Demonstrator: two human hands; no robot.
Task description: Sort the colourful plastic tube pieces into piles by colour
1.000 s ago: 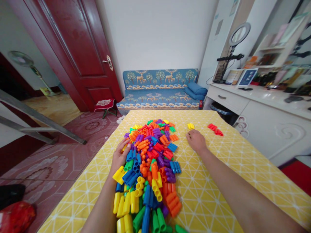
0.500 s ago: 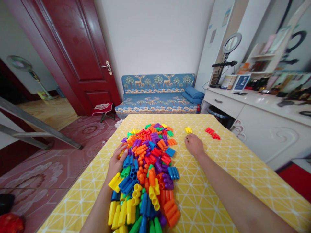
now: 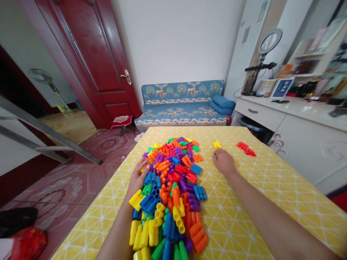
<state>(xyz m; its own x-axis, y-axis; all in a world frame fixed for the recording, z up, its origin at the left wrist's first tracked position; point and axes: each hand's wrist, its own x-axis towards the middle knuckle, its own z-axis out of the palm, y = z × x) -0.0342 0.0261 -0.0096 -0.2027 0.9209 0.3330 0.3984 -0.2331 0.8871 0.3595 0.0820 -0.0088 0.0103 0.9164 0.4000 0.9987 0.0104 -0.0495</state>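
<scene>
View shift; two hands [image 3: 137,177] [image 3: 224,161], one block pile [image 3: 177,177]

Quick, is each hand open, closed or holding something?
Left hand: loosely open at the edge of the plastic building-piece pile.
Right hand: curled near the yellow plastic piece; whether it holds anything cannot be told.

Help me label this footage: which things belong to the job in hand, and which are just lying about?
Likely belonging:
piled plastic building blocks, left hand at their edge
yellow block, right hand nearby
red blocks

Lying about:
ring light
folding stool
pedestal fan
</scene>
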